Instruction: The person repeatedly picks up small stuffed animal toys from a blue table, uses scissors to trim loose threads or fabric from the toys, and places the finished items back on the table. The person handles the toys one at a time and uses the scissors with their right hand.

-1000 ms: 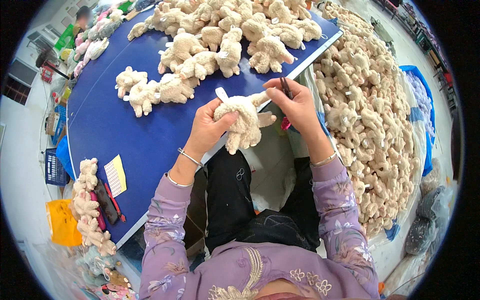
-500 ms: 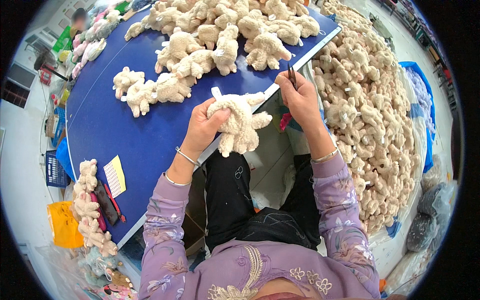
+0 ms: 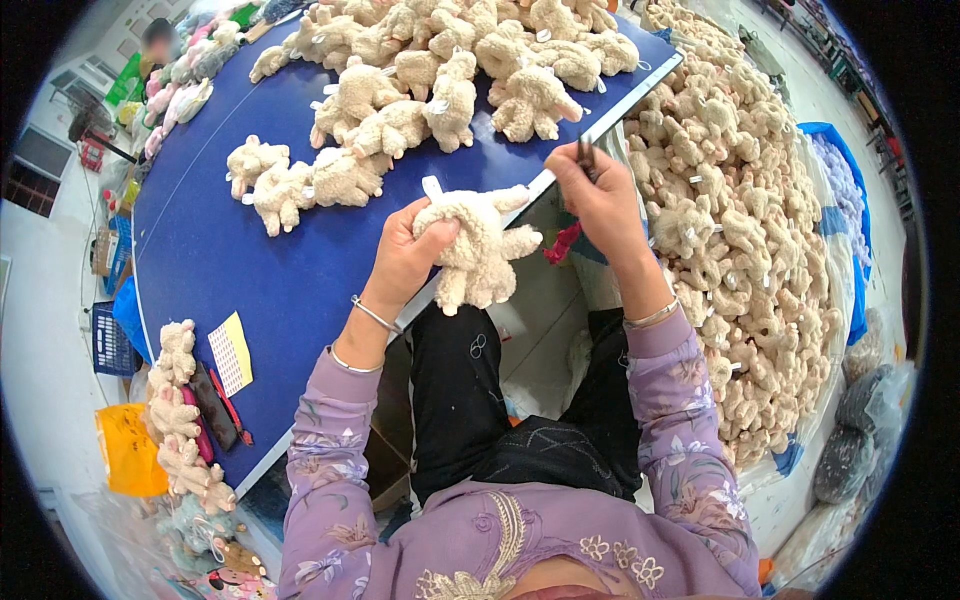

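One cream fluffy plush toy (image 3: 478,245), white tag; left hand (image 3: 405,255) grip closed round it.

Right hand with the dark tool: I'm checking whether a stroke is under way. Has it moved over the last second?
Yes. The right hand has risen along the table's pale edge, away from the plush toy.

Fleecy plush on smooth blue cloth

The cream plush toy (image 3: 478,250) in the left hand (image 3: 405,262) looks curly, matt and rough, like the toys heaped along the table's (image 3: 250,290) far edge; the tabletop is smooth, matt blue, its near edge pale. The right hand (image 3: 600,200) pinches a dark, metal-looking tool (image 3: 584,153). Thin bangles (image 3: 375,315) shine like metal.
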Demonstrator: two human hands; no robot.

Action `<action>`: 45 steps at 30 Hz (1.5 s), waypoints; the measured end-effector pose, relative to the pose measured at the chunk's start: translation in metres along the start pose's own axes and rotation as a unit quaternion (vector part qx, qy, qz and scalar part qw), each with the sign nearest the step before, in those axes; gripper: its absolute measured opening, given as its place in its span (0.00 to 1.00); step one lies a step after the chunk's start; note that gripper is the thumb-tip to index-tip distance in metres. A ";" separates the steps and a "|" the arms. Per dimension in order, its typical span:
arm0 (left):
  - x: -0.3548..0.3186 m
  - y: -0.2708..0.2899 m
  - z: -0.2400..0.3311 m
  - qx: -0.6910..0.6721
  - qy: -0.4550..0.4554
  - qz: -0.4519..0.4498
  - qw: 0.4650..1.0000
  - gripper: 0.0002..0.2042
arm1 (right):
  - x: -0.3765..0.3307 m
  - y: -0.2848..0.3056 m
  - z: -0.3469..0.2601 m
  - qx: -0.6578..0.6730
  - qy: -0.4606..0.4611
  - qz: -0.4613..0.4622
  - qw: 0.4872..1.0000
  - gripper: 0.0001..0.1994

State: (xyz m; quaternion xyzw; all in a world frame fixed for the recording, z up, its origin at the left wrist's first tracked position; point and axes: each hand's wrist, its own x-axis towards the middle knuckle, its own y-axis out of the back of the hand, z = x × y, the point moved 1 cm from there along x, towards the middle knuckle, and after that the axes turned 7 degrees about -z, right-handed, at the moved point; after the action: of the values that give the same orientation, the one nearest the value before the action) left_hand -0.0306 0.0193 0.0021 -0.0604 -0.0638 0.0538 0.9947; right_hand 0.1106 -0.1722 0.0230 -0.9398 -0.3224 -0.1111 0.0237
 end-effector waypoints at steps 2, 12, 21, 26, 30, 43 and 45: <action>0.000 0.001 0.000 -0.014 -0.002 0.004 1.000 0.13 | 0.001 0.010 0.003 0.030 -0.038 0.019 0.999 0.09; 0.001 0.001 -0.003 0.023 -0.006 0.018 1.000 0.11 | -0.008 -0.006 -0.009 -0.176 0.119 -0.103 0.972 0.12; 0.001 -0.004 0.002 0.016 0.007 0.009 1.000 0.11 | -0.013 -0.026 -0.008 -0.203 0.141 -0.131 0.960 0.06; 0.002 -0.003 0.000 -0.026 0.003 0.008 1.000 0.12 | -0.012 -0.025 -0.007 -0.173 0.111 -0.130 0.970 0.04; 0.002 0.000 -0.001 -0.084 0.000 0.022 0.996 0.12 | -0.012 -0.021 -0.003 -0.073 0.065 -0.130 0.987 0.04; 0.012 0.016 -0.002 -0.172 -0.017 0.141 0.975 0.17 | -0.016 -0.036 0.004 0.025 -0.099 -0.153 0.983 0.17; 0.013 0.014 -0.003 -0.165 -0.017 0.132 0.977 0.17 | -0.020 -0.045 0.008 0.043 -0.094 -0.176 0.979 0.17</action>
State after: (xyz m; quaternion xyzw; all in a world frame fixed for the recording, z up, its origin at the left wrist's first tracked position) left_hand -0.0190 0.0344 -0.0007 -0.2310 -0.0806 0.1745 0.9538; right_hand 0.0695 -0.1480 0.0098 -0.8728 -0.4878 -0.0111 0.0140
